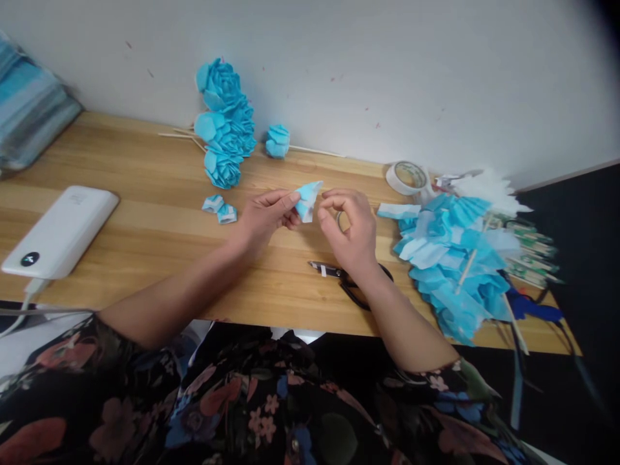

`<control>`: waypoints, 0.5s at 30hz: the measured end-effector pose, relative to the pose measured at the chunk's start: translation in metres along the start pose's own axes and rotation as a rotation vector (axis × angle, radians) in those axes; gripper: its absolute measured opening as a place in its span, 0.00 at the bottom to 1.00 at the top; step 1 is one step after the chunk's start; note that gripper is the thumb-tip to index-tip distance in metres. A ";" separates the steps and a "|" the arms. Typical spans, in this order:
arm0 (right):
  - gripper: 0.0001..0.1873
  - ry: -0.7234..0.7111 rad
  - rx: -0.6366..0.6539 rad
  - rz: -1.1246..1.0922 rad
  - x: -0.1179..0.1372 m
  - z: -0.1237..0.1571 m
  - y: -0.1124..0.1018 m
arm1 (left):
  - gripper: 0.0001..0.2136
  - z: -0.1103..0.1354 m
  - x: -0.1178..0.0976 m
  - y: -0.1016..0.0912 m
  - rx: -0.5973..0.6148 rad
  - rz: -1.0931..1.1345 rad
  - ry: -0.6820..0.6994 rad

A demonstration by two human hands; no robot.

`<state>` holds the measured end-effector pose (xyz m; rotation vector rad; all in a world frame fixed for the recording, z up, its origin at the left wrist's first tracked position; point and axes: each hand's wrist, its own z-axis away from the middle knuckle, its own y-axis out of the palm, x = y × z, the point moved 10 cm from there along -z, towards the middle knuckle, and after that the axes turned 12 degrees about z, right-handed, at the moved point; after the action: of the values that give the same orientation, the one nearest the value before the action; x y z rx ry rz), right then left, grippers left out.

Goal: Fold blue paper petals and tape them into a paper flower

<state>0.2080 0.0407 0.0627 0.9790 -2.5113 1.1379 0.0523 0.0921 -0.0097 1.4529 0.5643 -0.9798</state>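
My left hand (265, 218) pinches a small folded piece of light blue paper (309, 197) above the wooden table (159, 213). My right hand (349, 230) hovers just right of it with curled fingers, its fingertips close to the paper's edge; I cannot tell whether they touch it. Black-handled scissors (339, 274) lie on the table under my right wrist. Two small folded blue pieces (220, 208) rest left of my left hand.
Finished blue paper roses on sticks (225, 126) lie by the wall, one smaller rose (278, 141) beside them. A heap of blue paper pieces and sticks (453, 258) covers the right end. A tape roll (407, 177) sits behind it. A white power bank (61, 230) lies at left.
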 end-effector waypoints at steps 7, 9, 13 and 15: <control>0.02 -0.040 0.015 0.030 0.005 0.004 0.009 | 0.12 0.004 0.003 0.007 0.041 0.023 -0.016; 0.01 -0.041 0.024 0.042 0.003 0.005 0.011 | 0.12 0.004 0.005 0.008 0.057 0.016 -0.022; 0.03 -0.015 0.040 0.070 -0.001 0.004 0.010 | 0.13 0.004 0.008 0.007 0.062 0.006 -0.021; 0.03 0.001 0.037 0.066 -0.002 0.004 0.009 | 0.13 0.004 0.008 0.007 0.065 0.000 -0.017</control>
<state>0.2042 0.0428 0.0542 0.9109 -2.5482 1.2067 0.0617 0.0854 -0.0120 1.5002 0.5245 -1.0180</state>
